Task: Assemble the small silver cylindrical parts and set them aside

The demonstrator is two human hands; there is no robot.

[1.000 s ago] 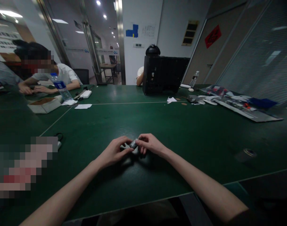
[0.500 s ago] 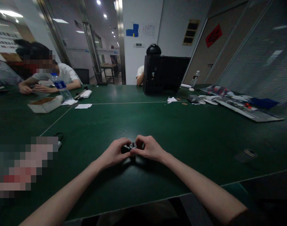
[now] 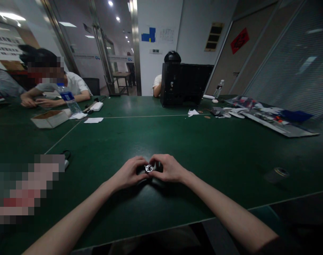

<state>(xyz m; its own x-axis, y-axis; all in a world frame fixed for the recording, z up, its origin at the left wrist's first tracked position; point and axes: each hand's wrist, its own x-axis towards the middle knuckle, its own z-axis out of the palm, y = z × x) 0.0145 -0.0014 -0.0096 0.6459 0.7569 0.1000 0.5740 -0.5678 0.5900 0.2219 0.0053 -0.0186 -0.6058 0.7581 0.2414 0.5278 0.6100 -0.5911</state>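
2 hands, 1 part: round metal fitting (image 3: 149, 168), approx. centre of green counter (image 3: 203, 148), held betw. L hand (image 3: 128, 172) and R hand (image 3: 168, 168); both grips part-closed on it, fingers curled, forearms low for steadiness.

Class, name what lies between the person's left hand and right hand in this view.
A small round metal part lies between the left hand and the right hand, as the head view shows.
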